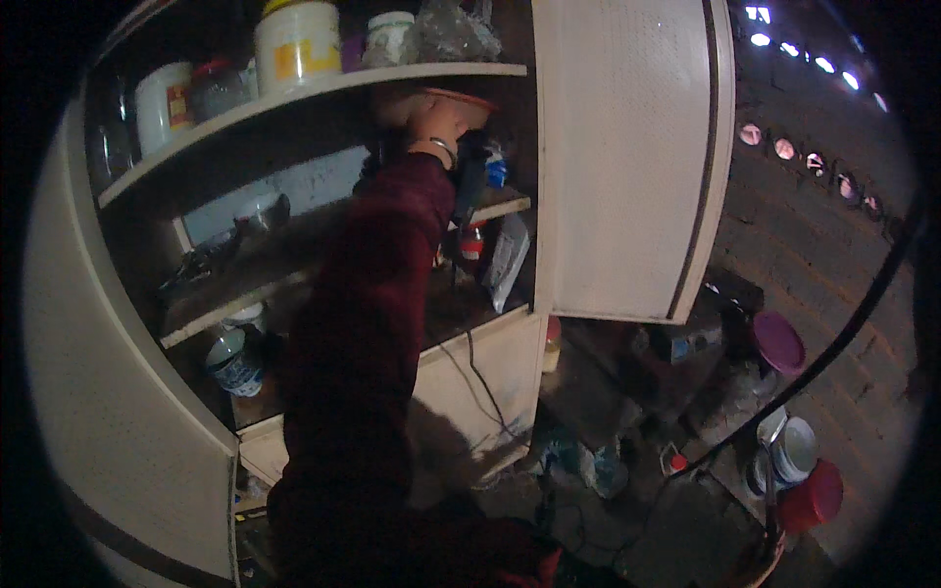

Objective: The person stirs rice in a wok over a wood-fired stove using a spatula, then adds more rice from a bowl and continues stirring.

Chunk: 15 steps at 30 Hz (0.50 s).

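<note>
My left hand (439, 125), with a metal bangle at the wrist and a maroon sleeve (367, 279), reaches deep into an open cupboard, just beneath its upper shelf (316, 86). It is at a blurred round dish with a reddish rim (470, 99) and appears to grip it; the fingertips are hidden. A blue-and-white packet (496, 167) stands right of the wrist. Below that are a red-lidded jar (472, 241) and a pale flat packet (507, 257). No fingers of my right hand can be made out; only dark red cloth shows at the bottom.
The cupboard door (625, 162) hangs open on the right. A yellow-lidded tub (298, 48) and a white tub (163, 106) stand on the upper shelf. A patterned cup (235, 364) sits lower left. A black cable (831, 349) crosses before stacked bowls (798, 448) and a red container (812, 496).
</note>
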Motion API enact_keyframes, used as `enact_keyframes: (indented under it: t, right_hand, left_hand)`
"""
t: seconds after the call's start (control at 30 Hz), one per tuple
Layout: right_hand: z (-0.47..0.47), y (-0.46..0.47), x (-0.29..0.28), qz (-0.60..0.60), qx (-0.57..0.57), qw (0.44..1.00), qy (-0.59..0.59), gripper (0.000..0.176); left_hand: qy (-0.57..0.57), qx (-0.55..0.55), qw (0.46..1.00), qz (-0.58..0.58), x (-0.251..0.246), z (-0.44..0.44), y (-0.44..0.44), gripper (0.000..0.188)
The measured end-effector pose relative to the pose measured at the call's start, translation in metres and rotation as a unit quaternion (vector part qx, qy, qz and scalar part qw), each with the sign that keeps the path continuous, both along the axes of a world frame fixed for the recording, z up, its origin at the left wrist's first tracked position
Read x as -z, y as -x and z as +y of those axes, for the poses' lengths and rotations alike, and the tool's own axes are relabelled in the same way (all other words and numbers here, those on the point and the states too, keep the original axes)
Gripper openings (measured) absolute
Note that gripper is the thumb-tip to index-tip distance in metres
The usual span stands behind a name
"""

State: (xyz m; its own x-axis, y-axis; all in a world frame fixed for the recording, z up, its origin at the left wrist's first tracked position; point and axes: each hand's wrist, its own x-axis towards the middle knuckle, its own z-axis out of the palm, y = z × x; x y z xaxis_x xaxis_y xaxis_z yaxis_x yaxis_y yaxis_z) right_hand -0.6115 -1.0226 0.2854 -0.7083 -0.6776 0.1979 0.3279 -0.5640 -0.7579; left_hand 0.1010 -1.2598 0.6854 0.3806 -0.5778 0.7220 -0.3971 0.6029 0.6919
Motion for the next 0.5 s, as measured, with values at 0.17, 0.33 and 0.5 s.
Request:
enact_keyframes:
  t: [0.17,0.33,0.5]
  right_hand:
    - [-0.092,-0.007,-0.014,-0.001,-0.044,0.999,0.013,0.026]
    - [-0.159,-0.012,-0.019,0.016,-0.082,0.996,0.022,0.027]
    - [-0.191,-0.021,-0.016,0.027,-0.112,0.993,0.025,0.028]
  left_hand:
    - [0.051,0.06,0.962,0.26,-0.023,-0.026,-0.01,0.044]
    - [-0.109,-0.247,0.962,-0.045,-0.04,-0.002,0.019,0.043]
    - [-0.215,-0.61,0.657,-0.386,-0.05,0.011,0.038,0.038]
